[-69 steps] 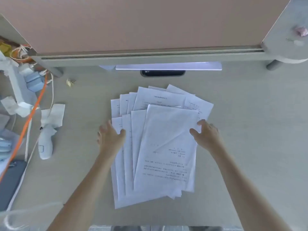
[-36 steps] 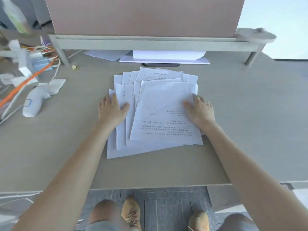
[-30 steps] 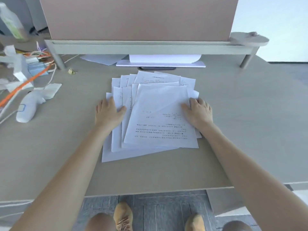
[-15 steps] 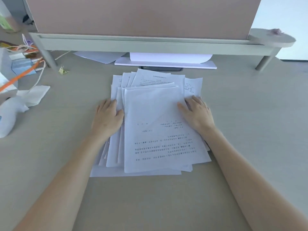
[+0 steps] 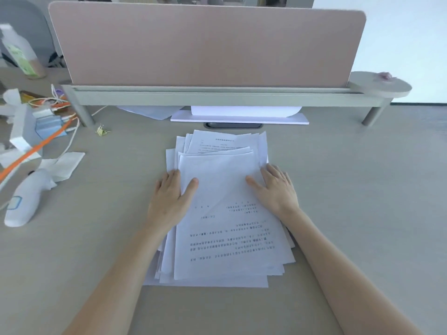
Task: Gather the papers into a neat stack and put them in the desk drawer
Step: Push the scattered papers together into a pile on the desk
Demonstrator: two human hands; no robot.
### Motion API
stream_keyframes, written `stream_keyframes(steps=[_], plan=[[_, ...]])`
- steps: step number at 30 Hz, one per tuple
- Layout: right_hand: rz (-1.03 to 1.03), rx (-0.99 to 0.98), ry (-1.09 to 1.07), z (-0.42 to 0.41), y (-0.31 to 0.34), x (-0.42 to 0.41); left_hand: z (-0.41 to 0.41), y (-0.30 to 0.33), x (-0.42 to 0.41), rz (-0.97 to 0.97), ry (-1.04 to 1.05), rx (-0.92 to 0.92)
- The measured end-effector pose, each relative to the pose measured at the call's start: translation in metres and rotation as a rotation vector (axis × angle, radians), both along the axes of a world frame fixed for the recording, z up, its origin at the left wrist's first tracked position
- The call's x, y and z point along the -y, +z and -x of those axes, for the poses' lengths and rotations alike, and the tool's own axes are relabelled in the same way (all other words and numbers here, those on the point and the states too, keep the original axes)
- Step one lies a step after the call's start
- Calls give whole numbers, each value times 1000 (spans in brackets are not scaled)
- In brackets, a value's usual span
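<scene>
Since half a second ago our hands sit closer together and the papers point(image 5: 225, 213) spread less widely, though the edges are not yet flush: sheets fan out at the pile's 12 o'clock end and along its 9 o'clock side. We press our left hand point(image 5: 169, 199) flat, fingers extended, on the pile's 9 o'clock edge, thumb lying across the top sheet. Our right hand point(image 5: 275, 189) lies open and flat at the 3 o'clock edge, thumb likewise on the top sheet (neither hand grips anything). The pile rests on the desk point(image 5: 362, 189), at its centre. At 12 o'clock from the pile stands a shelf point(image 5: 217, 97) with a pink screen point(image 5: 205, 44) on it. At 9 o'clock lies a white device point(image 5: 24, 204), with an orange cable point(image 5: 36, 148) and clutter at 10 o'clock. No drawer is in view.
</scene>
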State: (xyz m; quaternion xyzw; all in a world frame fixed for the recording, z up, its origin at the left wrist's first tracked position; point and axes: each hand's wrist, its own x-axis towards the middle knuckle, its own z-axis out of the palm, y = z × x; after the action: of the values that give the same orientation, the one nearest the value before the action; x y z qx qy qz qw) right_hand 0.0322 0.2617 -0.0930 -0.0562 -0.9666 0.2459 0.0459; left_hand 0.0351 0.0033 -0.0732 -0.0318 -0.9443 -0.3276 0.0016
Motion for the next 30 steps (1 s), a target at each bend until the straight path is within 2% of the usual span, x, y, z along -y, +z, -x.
stream_keyframes(steps=[4,8,11,13,19,24,27,30], plan=[[206,-116,-130,-11,10,0,-5,6,-1,-123,44,-25],[9,-128,-214,-18,8,-5,-10,11,9,-43,151,-101],[92,-118,-134,-20,10,0,-13,9,6,25,107,-10],[77,-102,-61,-20,11,7,-13,8,1,40,65,28],[86,-58,18,-21,13,7,-9,8,0,-169,33,73],[-63,-33,69,-23,12,15,-11,14,-7,-586,179,34],[-164,48,165,-26,13,18,-10,13,-10,-585,248,59],[-122,59,194,-26,17,17,-5,11,-3,-685,306,132]])
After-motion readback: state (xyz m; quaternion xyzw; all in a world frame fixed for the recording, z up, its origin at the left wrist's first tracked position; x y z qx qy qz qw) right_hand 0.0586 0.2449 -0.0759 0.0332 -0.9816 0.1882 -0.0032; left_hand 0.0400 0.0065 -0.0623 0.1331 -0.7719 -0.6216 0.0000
